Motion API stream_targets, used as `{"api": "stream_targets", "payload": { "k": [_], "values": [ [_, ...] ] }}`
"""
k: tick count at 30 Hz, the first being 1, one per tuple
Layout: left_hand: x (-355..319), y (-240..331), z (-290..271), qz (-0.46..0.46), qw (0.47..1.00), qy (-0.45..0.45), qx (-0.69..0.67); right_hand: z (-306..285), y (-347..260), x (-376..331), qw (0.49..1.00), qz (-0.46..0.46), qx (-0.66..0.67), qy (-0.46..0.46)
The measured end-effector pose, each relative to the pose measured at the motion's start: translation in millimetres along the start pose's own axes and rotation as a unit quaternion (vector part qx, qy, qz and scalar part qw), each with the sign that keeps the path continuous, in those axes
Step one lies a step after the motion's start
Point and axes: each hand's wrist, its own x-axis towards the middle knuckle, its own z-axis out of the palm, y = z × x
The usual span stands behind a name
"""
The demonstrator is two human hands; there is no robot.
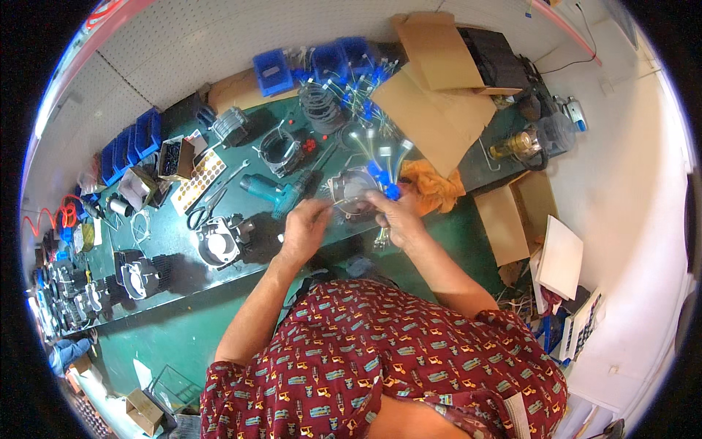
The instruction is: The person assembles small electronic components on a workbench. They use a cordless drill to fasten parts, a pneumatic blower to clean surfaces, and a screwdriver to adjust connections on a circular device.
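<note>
Just beyond my hands, at the front of the green bench, lies a round grey metal motor housing (349, 184). My left hand (307, 228) is at its near left side, fingertips pinched on a thin pale wire (341, 203) that runs across the housing's front. My right hand (401, 216) is closed around a bundle of wires with blue and white connectors (383, 174); the connectors fan out past the fingers and loose ends hang below. The palm side of the right hand is hidden. An orange cloth (433, 186) lies right of that hand.
A teal power drill (274, 192), scissors (207, 212) and a wrench (234, 173) lie to the left. More housings (218, 243) stand along the front edge. Blue bins (273, 72), wire harnesses and cardboard (439, 110) fill the back. An open carton (518, 216) stands at right.
</note>
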Motion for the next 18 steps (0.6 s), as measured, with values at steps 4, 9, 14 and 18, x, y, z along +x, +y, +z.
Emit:
{"api": "stream_targets", "payload": {
  "k": [4, 9, 14, 18],
  "values": [
    [-14.0, -1.4, 2.3, -0.062, 0.996, 0.005, -0.059, -24.3, 13.4, 2.6, 0.999, 0.038, 0.028, 0.021],
    [-10.3, 21.4, 2.0, -0.015, 0.999, 0.011, -0.026, 6.0, -0.2, -9.4, 0.998, 0.009, 0.048, -0.045],
    [-3.4, 46.9, -5.5, -0.018, 1.0, -0.008, -0.015, 1.1, -5.1, -0.4, 0.995, -0.009, 0.021, -0.094],
    [3.8, 62.6, -1.8, -0.057, 0.993, -0.01, -0.099, 3.7, -10.1, -1.4, 0.993, -0.027, 0.026, -0.111]
  ]
}}
